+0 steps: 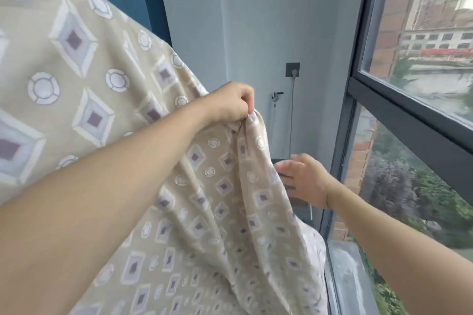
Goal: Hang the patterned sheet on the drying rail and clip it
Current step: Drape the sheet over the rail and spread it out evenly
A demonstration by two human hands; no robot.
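— Beige cotton sheet with white rings and purple-centred diamonds (76,79): where is it?
— Draped high on the left, falling to the lower middle.
— And the hands?
— Left hand (230,103) pinches a bunched fold. Right hand (304,178), fingers spread, touches the hanging edge, near the grey-framed window (399,107).

Lighting: bright, even daylight from the window (414,41) at right; shadows soft, faint. Wall (256,20) evenly lit, no glare. Quality: slight motion blur on the sheet (76,64) at left; wide-angle bending of window frame toward the edges.
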